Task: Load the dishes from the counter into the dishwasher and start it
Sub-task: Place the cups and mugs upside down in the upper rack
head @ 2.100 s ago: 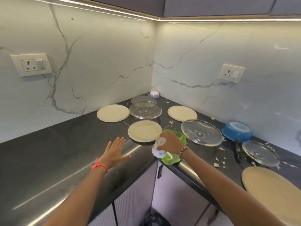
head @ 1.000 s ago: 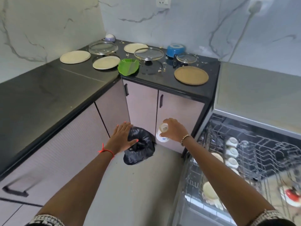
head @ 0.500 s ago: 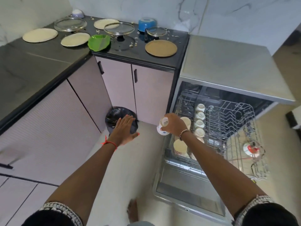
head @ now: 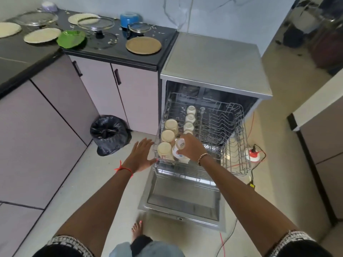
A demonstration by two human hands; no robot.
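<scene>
Our right hand (head: pixel 192 148) curls round a white cup with a blue mark (head: pixel 178 151), held upside down at the front left of the pulled-out grey wire rack (head: pixel 233 127) of the open silver dishwasher (head: pixel 213 58). We cannot tell whether it touches the rack. Its base faces us with dark printed letters, too blurred to read surely. Just left of this hand stand three upturned cream cups (head: pixel 164 148), and beyond its fingers a row of smaller white cups (head: pixel 189 118). Our left hand (head: pixel 141 154) lies flat with straight fingers, its tips at the rack's left front edge. Far beyond it, a green leaf-shaped plate (head: pixel 71 38) and a brown round plate (head: pixel 143 45) lie on the black counter (head: pixel 118 52).
</scene>
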